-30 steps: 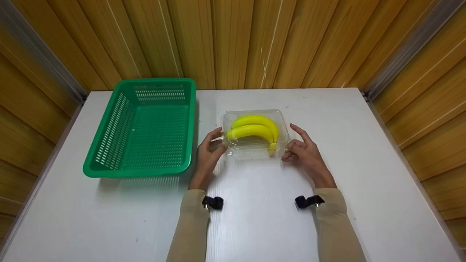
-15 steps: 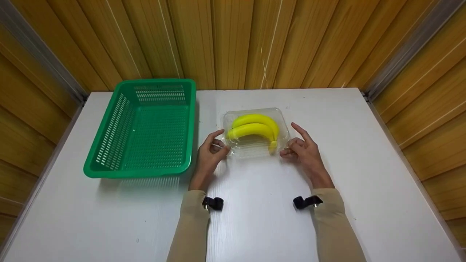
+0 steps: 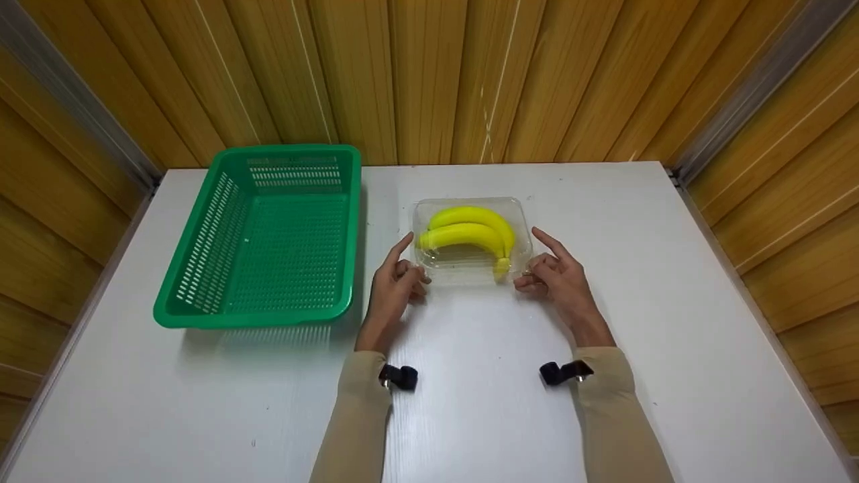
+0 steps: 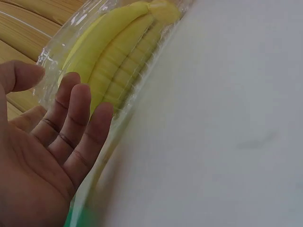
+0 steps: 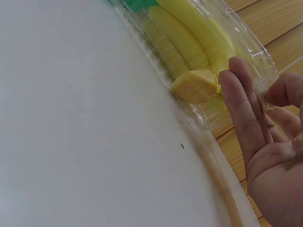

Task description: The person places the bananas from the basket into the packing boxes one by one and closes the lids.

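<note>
A clear plastic container (image 3: 473, 268) rests on the white table between the hands. Inside it lies a bunch of yellow bananas (image 3: 470, 235), its stem end toward the right hand. My left hand (image 3: 396, 288) is at the near left corner; its fingers are loosely bent, thumb apart from them in the left wrist view, fingertips (image 4: 103, 111) close beside the plastic. On the other side, my right hand (image 3: 557, 278) pinches the container's near right corner between thumb and fingers, while its index finger points forward along the side.
To the left stands a green plastic basket (image 3: 349, 268) with slotted walls and nothing inside. Wooden panels (image 3: 429, 80) rise behind the table (image 3: 496, 402) and along both sides. Each sleeve carries a small black wrist camera (image 3: 399, 377).
The container has turned slightly and shifted a little toward the back. My left hand has moved right, its thumb and fingers coming off the corner. The right hand has barely moved.
</note>
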Demonstrator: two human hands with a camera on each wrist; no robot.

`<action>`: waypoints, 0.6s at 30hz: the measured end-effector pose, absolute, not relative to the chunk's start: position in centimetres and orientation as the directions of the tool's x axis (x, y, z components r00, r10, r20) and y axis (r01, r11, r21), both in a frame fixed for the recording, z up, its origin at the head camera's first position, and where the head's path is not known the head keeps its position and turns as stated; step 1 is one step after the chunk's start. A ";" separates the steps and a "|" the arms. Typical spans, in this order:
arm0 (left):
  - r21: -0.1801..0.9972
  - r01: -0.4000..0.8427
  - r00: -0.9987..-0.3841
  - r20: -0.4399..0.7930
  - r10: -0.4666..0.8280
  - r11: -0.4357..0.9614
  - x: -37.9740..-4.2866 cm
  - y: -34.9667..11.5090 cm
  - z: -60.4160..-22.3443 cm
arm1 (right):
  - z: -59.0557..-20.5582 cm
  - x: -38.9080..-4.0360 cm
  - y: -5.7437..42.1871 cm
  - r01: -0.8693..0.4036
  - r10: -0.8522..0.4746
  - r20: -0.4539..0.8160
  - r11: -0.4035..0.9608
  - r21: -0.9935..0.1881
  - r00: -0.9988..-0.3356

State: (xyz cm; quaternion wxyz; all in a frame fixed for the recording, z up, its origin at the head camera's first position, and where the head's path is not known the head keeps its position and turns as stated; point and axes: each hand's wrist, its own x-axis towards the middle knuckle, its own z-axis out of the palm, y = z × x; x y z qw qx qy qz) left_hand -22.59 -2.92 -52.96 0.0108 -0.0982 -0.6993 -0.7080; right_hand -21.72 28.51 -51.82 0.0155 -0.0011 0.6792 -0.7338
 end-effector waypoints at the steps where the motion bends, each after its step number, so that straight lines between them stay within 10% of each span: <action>1: 0.989 0.145 -0.982 0.147 0.119 -0.026 -22.6 -2.8 -53.0 | -51.8 -21.7 28.5 0.022 -0.027 -0.020 -0.072 -0.997 -0.999; 18: 0.995 0.071 -0.994 0.077 0.081 -0.071 -22.6 -2.3 -52.7 | -51.7 -21.7 28.5 0.047 -0.032 -0.045 -0.087 -0.995 -0.998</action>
